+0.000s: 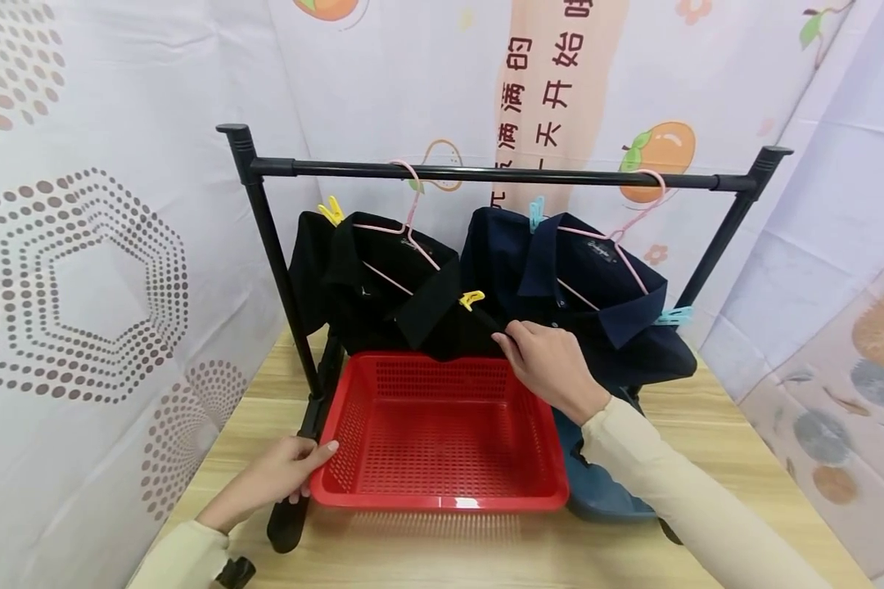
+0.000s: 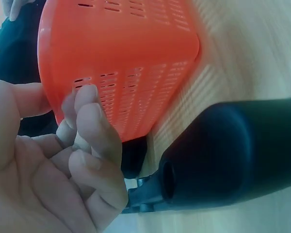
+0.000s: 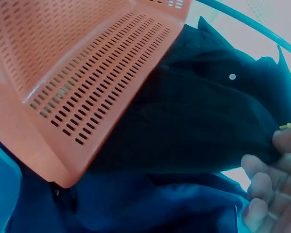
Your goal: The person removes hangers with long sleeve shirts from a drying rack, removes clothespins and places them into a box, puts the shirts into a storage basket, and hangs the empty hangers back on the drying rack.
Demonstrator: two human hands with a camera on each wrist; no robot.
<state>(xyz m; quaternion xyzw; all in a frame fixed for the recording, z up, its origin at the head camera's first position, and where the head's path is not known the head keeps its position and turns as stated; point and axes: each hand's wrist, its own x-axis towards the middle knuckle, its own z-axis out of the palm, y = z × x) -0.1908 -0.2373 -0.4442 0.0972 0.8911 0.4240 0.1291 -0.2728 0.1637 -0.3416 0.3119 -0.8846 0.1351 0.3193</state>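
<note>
A red plastic basket [image 1: 442, 502] with slotted walls sits in front of the rack. At its left rim is my left hand [image 1: 286, 468], its thumb over the edge and its fingers curled outside the wall, as the left wrist view shows. My right hand [image 1: 548, 364] pinches the edge of a black collared shirt [image 1: 364, 315], near a yellow clothespin [image 1: 471, 300] on that shirt's shoulder. The shirt hangs on a pink hanger [image 1: 411, 217]. To its right hangs a navy collared shirt [image 1: 502, 254] on another pink hanger [image 1: 637, 217].
A black rack bar [image 1: 471, 173] carries both hangers. Another yellow clothespin [image 1: 331, 211] is on the black shirt; light-blue clothespins [image 1: 536, 214] hold the navy one. A blue basin [image 1: 607, 495] stands right of the basket, partly under my right forearm. Rack feet [image 1: 289, 523] rest on the table.
</note>
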